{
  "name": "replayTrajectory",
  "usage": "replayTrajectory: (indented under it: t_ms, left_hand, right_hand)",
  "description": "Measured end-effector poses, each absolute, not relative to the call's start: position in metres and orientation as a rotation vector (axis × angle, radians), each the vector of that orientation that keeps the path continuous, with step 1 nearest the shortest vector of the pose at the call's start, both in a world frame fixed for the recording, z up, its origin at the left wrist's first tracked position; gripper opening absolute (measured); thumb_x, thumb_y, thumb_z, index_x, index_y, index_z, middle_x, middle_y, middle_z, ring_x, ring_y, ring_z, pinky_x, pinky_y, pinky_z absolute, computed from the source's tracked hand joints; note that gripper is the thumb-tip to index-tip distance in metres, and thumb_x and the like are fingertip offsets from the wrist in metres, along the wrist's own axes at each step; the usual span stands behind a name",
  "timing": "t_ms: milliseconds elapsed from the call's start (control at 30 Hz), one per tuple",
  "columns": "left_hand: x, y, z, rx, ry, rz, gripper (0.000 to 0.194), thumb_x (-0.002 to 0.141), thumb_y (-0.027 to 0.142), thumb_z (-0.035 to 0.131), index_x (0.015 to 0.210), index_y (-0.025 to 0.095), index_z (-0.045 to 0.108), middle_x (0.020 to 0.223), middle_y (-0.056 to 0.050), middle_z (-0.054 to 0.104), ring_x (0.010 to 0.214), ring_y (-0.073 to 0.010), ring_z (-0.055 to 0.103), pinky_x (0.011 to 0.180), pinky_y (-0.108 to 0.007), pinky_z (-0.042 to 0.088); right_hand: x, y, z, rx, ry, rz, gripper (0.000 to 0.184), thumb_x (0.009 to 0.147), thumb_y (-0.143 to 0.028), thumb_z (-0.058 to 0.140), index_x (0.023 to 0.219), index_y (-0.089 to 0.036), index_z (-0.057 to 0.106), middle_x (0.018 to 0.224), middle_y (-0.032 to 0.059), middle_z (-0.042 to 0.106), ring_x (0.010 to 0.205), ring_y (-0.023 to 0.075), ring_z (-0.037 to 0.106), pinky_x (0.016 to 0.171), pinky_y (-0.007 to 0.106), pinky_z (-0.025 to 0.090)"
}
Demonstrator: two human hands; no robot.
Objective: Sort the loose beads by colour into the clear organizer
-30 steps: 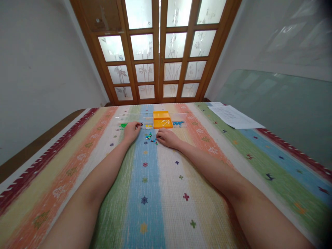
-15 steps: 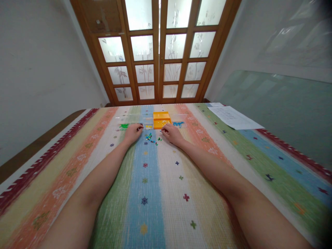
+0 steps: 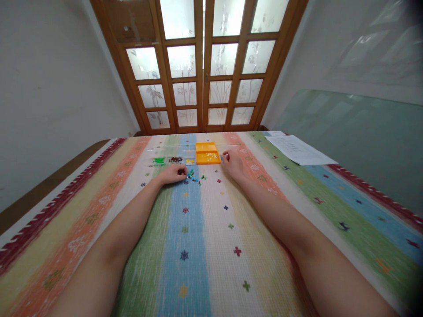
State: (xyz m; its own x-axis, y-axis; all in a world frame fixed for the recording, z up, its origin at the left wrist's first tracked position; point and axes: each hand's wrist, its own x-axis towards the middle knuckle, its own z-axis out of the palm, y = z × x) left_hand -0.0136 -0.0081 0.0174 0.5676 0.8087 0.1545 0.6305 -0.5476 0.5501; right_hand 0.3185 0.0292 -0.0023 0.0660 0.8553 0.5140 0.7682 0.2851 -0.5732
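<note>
My left hand rests low on the cloth with its fingers curled together, at the left edge of a small pile of loose blue, green and dark pieces. Whatever its fingertips hold is too small to make out. My right hand is at the clear box right of the yellow box, covering most of the blue pieces there. Its thumb and forefinger are close together, their contents unclear. White bits lie in the open yellow box. Left of it, clear boxes hold yellow pieces, dark brown pieces and green pieces.
A striped tablecloth covers the table. Printed paper sheets lie at the back right. Behind the table's far edge stand wooden doors with frosted panes, and a greenish glass panel leans on the right.
My left hand has come nearer and slightly right, from the brown pieces to the loose pile, uncovering the brown ones. My right hand has moved right, from before the yellow box to the blue pieces.
</note>
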Motion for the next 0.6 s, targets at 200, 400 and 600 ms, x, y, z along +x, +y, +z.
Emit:
replayTrajectory:
  t_ms: [200,400,600]
  left_hand:
    - [-0.014,-0.009,0.021,2.327,1.093,0.511,0.019,0.080,0.036,0.068,0.088,0.020,0.072,0.079,-0.001,0.067,0.072,-0.0155,0.058,0.066,-0.026,0.044]
    - [-0.014,-0.009,0.018,2.233,1.092,0.570,0.023,0.083,0.039,0.068,0.091,0.018,0.074,0.082,-0.003,0.070,0.074,-0.0161,0.062,0.068,-0.026,0.047]
    - [-0.010,-0.011,0.023,2.162,1.110,0.628,0.027,0.085,0.043,0.066,0.090,0.017,0.070,0.084,-0.003,0.070,0.077,-0.0167,0.063,0.072,-0.028,0.050]
  right_hand:
    - [0.294,0.015,-0.001,-1.259,-2.015,0.077,0.018,0.095,-0.022,0.052,0.103,-0.019,0.068,0.098,0.0093,0.068,0.089,0.0229,0.059,0.081,0.034,0.043]
    - [0.289,0.007,0.001,-1.138,-2.164,0.088,0.015,0.098,-0.022,0.054,0.102,-0.019,0.069,0.101,0.0091,0.069,0.094,0.0227,0.059,0.085,0.034,0.043]
    - [0.287,0.002,0.006,-1.134,-2.233,0.086,0.017,0.098,-0.021,0.054,0.102,-0.019,0.070,0.100,0.0095,0.068,0.094,0.0225,0.059,0.084,0.033,0.042]
